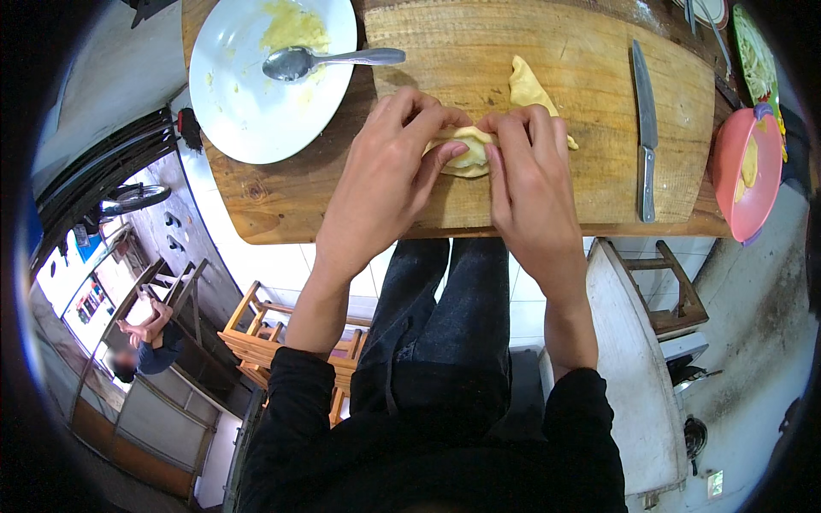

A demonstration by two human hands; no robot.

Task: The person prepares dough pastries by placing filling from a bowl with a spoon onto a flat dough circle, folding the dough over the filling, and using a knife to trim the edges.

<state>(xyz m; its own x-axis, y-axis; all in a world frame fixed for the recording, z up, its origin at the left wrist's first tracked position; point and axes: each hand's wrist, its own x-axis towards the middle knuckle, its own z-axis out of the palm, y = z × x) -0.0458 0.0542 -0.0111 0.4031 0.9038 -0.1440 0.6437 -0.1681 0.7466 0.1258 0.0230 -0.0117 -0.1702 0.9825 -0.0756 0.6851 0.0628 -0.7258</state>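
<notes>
Between my two hands is a piece of yellow dough (pixel 471 168) wrapped around a pale filling, resting on a wooden board (pixel 596 179). My left hand (pixel 391 157) pinches its left edge, thumb against the filling. On its right side, my right hand (pixel 532 167) grips the dough edge with thumb and fingers. A strip of yellow dough (pixel 529 86) lies just beyond my right hand and partly behind it. To the left, a metal spoon (pixel 292 64) rests on a white plate (pixel 244 122) smeared with yellow residue. A knife (pixel 646 141) lies on the board's right side.
At the table's right edge stands a pink bowl (pixel 728 173) with dough pieces inside. Behind it is a green tray (pixel 744 38) of shredded pale food. The wooden table edge (pixel 282 234) runs close before me. A wooden chair (pixel 256 346) stands lower left; another person (pixel 157 346) sits far left.
</notes>
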